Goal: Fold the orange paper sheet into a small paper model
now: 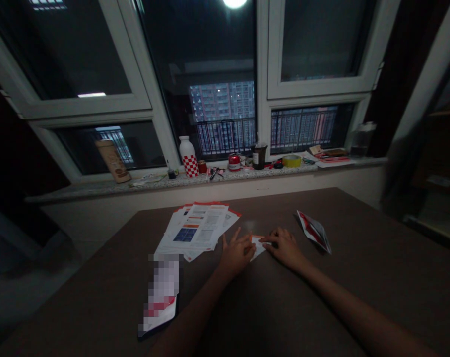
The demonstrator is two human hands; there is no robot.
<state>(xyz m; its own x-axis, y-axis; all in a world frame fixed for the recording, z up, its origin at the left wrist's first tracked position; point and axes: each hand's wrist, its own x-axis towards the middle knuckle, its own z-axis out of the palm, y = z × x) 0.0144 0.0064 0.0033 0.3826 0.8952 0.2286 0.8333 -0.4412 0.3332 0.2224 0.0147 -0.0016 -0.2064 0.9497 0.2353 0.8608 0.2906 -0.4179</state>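
Note:
A small piece of folded paper [260, 245], white with an orange edge, lies on the brown table between my two hands. My left hand [236, 252] holds its left side, with the thumb and forefinger on the paper and other fingers stretched forward over the table. On the opposite side my right hand [284, 245] presses the paper's right edge with its fingertips, the fingers bent. Parts of the paper are hidden under both hands. Just left of my left hand is a fanned stack of printed sheets [206, 228] with orange top edges.
A folded paper piece [314, 231], white and red, stands on the table at right. A pixelated flat object with a dark edge [161, 295] lies front left. Beyond the table, the windowsill [154, 184] bears a checkered bottle [189, 156], a dark cup [259, 156] and yellow tape [291, 160].

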